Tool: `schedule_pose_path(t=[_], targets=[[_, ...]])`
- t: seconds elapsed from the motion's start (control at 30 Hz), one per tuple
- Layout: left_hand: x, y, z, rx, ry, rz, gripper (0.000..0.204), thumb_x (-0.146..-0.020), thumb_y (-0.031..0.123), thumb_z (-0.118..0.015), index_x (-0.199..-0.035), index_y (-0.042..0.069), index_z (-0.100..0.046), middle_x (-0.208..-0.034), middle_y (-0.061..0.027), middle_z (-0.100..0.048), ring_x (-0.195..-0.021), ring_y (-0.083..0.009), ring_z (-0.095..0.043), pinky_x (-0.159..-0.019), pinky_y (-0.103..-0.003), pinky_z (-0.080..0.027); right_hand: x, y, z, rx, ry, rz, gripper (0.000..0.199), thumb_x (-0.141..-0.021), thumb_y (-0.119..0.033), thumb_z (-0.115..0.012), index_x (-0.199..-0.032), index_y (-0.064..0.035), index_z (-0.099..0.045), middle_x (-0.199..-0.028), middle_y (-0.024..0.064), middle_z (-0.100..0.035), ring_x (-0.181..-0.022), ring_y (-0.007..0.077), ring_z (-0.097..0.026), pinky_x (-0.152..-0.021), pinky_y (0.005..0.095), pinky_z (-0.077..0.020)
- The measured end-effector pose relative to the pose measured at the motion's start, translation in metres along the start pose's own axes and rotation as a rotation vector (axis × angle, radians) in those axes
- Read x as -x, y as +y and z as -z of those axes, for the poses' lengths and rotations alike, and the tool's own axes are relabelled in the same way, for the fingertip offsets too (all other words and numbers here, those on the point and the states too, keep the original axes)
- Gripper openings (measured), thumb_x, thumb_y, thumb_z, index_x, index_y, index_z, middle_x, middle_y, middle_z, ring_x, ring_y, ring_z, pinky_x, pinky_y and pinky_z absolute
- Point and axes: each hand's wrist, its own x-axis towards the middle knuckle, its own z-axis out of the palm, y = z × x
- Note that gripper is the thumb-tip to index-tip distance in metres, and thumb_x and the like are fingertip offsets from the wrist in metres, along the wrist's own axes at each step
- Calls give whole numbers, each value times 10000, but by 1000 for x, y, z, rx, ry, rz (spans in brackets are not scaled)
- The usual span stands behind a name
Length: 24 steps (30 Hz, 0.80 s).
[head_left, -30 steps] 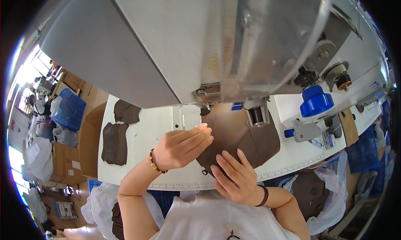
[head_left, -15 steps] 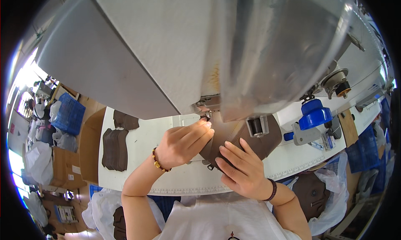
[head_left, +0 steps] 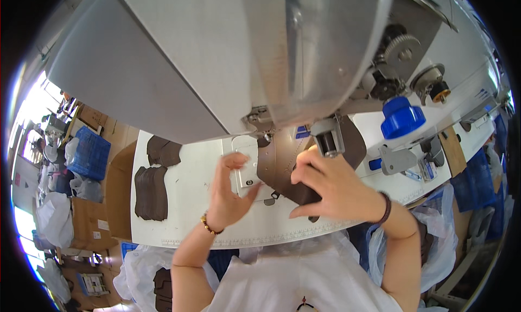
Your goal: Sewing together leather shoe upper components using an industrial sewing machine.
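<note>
A brown leather-like piece [head_left: 278, 161] with a stitched line lies under the sewing machine's needle area [head_left: 263, 130]. My left hand [head_left: 230, 195] is just left of it, thumb and fingers spread, with nothing between them. My right hand [head_left: 342, 190] curls round the piece's near right part, fingers on top and thumb at the near edge. Its fingertips are partly hidden. A small dark metal fitting [head_left: 275, 195] shows at the piece's near edge.
Stacked brown pieces [head_left: 151, 192] lie on the white table [head_left: 217, 233] at left. The machine head [head_left: 217, 51] hangs over the work. A blue knob [head_left: 401, 118] and black roller [head_left: 328, 141] are at right. Plastic bags [head_left: 144, 274] flank my lap.
My left hand has let go near the needle, moved left and nearer, and opened. My right hand has gone from lying flat on the piece to curling round its near right part.
</note>
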Motion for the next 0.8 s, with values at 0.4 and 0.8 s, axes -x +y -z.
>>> schedule_pose_path(t=[0.4,0.8], targets=[[49,24,-86,263,-38,143,158,-786,90,-710,-812,-25,-604,-763,-81,-671,-626,-105,-612,-552,-242,-463,-34,12,11,357,-310,634,213,-639,-244,-651,-601,-71,-533,-581,17,-476,-603,146,-512,-458,270,-410],[49,20,-99,507,78,168,110,-704,45,-668,-795,3,-624,-642,-97,-596,-538,-150,-560,-515,-265,-458,-4,-9,-13,475,102,486,318,-670,-250,-704,-565,-88,-452,-540,-9,-347,-481,126,-387,-392,251,-295]])
